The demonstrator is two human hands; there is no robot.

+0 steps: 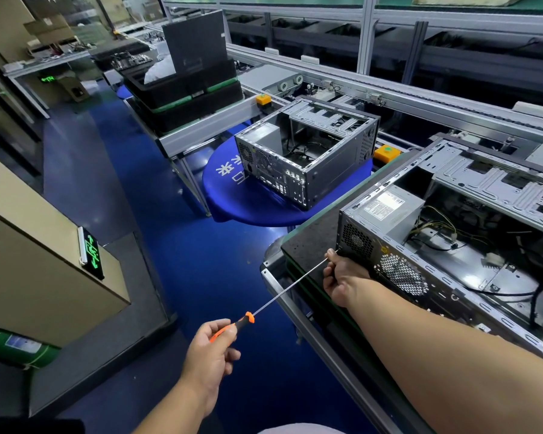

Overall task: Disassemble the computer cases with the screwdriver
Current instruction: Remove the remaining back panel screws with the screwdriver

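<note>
From the head camera, the left hand (212,346) is wrapped around the orange-and-black handle of a long screwdriver (282,292), whose thin shaft runs up and away to the right. The right hand (339,277) pinches that shaft just behind its tip, guiding it onto the rear corner of the near computer case (452,245), which lies open on the bench (308,242) directly beyond the right hand's fingers. The tip sits at the case's back panel beside the power-supply fan grille (358,239); whether it is seated in a screw head is too small to tell. A second opened case (308,151) rests well beyond both hands on a blue round table (229,189).

The shaft is long and the driving hand is far from the tip, so any sideways push at the handle could likely make the tip slip out and strip the screw or scratch the panel. A freed screw might drop off the bench edge onto the blue floor (185,245) below the left hand.
</note>
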